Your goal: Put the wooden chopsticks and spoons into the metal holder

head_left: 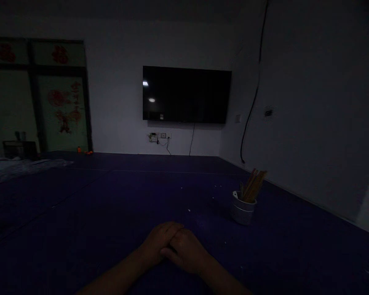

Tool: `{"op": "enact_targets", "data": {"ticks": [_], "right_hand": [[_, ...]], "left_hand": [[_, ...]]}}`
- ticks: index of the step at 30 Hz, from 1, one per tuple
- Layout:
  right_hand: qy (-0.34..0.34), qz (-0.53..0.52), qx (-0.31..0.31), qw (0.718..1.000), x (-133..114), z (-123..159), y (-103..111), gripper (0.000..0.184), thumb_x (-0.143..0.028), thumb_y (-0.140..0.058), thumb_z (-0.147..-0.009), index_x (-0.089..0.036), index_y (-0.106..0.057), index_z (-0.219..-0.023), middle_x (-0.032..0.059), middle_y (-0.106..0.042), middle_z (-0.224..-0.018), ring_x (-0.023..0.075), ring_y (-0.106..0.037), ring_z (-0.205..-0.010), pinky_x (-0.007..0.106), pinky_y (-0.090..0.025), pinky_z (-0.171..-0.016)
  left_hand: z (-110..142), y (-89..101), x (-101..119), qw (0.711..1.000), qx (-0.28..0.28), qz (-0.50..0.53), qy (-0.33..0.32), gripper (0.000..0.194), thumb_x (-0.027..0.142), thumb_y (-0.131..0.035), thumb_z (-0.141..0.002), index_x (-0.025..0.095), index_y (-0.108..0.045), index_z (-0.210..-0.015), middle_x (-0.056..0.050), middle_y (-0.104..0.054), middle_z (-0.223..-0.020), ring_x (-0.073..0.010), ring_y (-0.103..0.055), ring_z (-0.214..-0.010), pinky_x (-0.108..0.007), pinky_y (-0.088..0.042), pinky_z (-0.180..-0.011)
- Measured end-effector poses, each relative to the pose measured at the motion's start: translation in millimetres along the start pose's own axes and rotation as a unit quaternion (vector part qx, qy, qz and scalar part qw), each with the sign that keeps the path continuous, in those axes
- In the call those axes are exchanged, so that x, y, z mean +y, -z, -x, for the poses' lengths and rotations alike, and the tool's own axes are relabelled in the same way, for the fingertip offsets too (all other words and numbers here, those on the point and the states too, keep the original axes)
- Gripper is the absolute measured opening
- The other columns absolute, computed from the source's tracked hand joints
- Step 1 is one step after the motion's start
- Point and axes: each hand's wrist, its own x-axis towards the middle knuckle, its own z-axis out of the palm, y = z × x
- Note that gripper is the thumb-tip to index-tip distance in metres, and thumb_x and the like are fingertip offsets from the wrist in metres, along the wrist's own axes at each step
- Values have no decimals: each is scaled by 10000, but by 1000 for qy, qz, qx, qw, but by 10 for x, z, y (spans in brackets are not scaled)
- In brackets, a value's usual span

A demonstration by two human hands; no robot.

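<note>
Both hands are together, the left hand (160, 241) and right hand (189, 250) folded over each other at the near middle of the dark blue surface (110, 213). Can't see anything held, and it's too dim to tell how tightly the fingers close. A few white specks (189, 210) lie just beyond them.

Nearest thing is the pale bucket (242, 211), upright, to the right and a bit farther out, apart from the hands. Long yellowish and reddish sticks (255, 186) poke out the top, leaning right. My guess: the bucket is light, fairly stiff and maybe slick, and kinda top-heavy with that lean. I'd grab it around the body below the rim, palm flat to the wall. The sticks look thin and stiff, so I'd pinch those low in a bunch.

Farther left there's crumpled clear plastic (33, 166). Far wall has a big dark TV (187, 96).
</note>
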Motion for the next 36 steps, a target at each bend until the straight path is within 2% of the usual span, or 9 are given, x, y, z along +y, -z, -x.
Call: {"op": "enact_targets", "data": {"ticks": [6, 13, 26, 32, 36], "right_hand": [[-3, -16, -16, 1000, -28, -14, 38, 337, -394, -490, -895, -163, -640, -1088, 78, -675, -1120, 215, -607, -1034, 309, -425, -916], [-4, -6, -26, 1000, -15, -31, 22, 344, -400, -485, -895, -148, -656, -1056, 90, -686, -1093, 231, -613, -1024, 320, -435, -897], [1, -1, -9, 1000, 8, -15, -4, 346, -406, -474, -901, -162, -647, -1075, 85, -680, -1105, 217, -610, -1023, 303, -427, -902], [-14, 8, -19, 1000, -2, -19, -6, 337, -408, -498, -886, -156, -658, -1041, 91, -692, -1069, 234, -619, -1003, 320, -439, -888], [-3, -4, -5, 1000, -5, -17, 11, 338, -396, -499, -887, -155, -654, -1067, 87, -687, -1087, 224, -620, -1008, 305, -435, -897]], "left_hand": [[8, 52, 36, 1000, -3, 8, -9, 466, 295, -419, -864, 220, -413, -1324, -77, -549, -1298, -208, -502, -1181, -352, -386, -1024], [-4, 20, 19, 1000, -3, 0, -3, 456, 259, -435, -855, 238, -419, -1310, -67, -569, -1269, -199, -519, -1158, -348, -403, -1006], [-18, 21, 19, 1000, 0, 22, -1, 440, 275, -453, -849, 189, -464, -1280, -89, -574, -1268, -195, -515, -1166, -333, -384, -1025], [-23, 46, 58, 1000, -13, 11, 15, 451, 255, -459, -828, 212, -460, -1277, -72, -576, -1266, -192, -515, -1163, -333, -388, -1019], [-27, 49, 73, 1000, -5, 4, 8, 461, 268, -459, -828, 210, -452, -1285, -81, -581, -1256, -201, -523, -1154, -333, -395, -1009]]}}
